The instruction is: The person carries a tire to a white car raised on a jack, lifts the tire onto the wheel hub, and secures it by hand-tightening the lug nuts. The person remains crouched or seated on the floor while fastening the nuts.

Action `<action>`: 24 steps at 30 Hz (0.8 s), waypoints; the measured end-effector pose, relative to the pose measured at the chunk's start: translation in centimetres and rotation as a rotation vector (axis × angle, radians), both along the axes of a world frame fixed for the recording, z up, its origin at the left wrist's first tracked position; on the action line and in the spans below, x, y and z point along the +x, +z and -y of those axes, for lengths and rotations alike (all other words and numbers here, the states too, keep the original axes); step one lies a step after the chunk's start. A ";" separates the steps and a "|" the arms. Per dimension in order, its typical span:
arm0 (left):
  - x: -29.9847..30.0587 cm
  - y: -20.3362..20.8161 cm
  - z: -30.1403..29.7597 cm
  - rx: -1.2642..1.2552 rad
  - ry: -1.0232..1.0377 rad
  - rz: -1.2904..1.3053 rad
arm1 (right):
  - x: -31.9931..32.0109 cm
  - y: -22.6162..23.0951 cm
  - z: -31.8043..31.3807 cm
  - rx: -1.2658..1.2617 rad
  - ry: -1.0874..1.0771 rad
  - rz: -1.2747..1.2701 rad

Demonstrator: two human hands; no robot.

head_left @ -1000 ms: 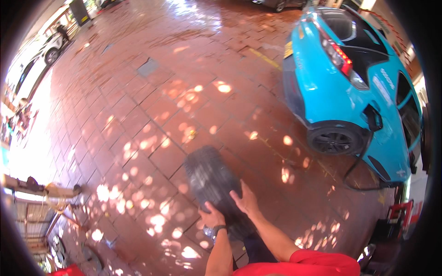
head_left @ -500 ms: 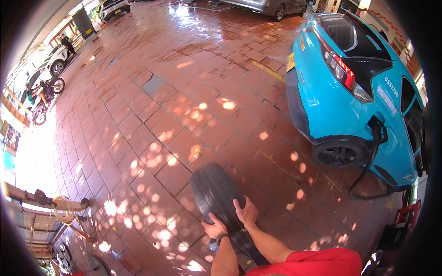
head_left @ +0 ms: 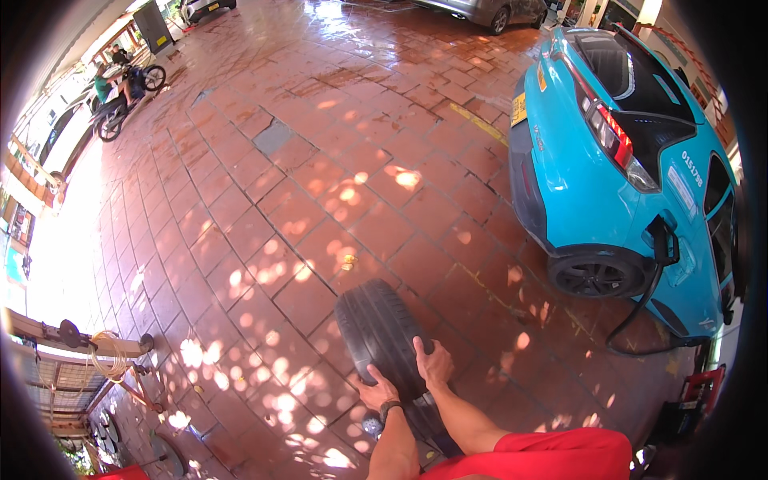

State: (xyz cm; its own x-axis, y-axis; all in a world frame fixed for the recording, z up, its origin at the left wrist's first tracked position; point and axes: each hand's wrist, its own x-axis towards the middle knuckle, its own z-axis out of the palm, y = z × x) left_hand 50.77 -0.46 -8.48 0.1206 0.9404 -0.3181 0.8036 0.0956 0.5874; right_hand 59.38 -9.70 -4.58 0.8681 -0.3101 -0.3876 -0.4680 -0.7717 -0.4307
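A black car tyre (head_left: 381, 330) stands upright on its tread on the paving, close in front of me. My left hand (head_left: 378, 390), with a dark watch on its wrist, grips the tyre's left edge near the top. My right hand (head_left: 434, 365) holds the right edge, its thumb lying along the tread. Below the hands the nearer part of the tyre is partly hidden by my forearms.
To the right stands a turquoise car (head_left: 592, 204) with a black charging cable (head_left: 628, 322) plugged in. A person on a motorbike (head_left: 126, 96) is at the far left. Hose coils (head_left: 112, 356) hang at the lower left. A grey car (head_left: 488, 10) stands far back. Red tiles (head_left: 320, 200) pave the floor.
My hands keep their grip on the tyre, which shows slightly further right. At the far left the motorbike with its rider has moved further back and right. The view has shifted a little.
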 end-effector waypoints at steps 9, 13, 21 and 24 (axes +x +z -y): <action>-0.4 -1.3 -0.3 0.099 0.004 0.047 | -0.2 -0.1 -0.3 -0.005 0.006 0.035; 0.4 0.1 -0.1 0.096 0.012 0.045 | 0.3 -0.4 -0.4 0.004 -0.010 0.016; 0.4 1.5 0.2 0.027 0.021 -0.008 | -0.3 -1.4 0.2 -0.028 -0.003 0.034; 0.0 1.6 0.3 0.033 0.033 0.032 | -0.8 -1.6 0.4 0.001 -0.006 0.058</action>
State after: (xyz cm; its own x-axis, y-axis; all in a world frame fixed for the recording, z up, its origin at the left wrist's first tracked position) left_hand 50.79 -0.81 -6.90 0.0987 0.9539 -0.2835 0.7811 0.1022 0.6160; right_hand 58.58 -10.08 -6.14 0.8869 -0.3155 -0.3373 -0.4474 -0.7683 -0.4577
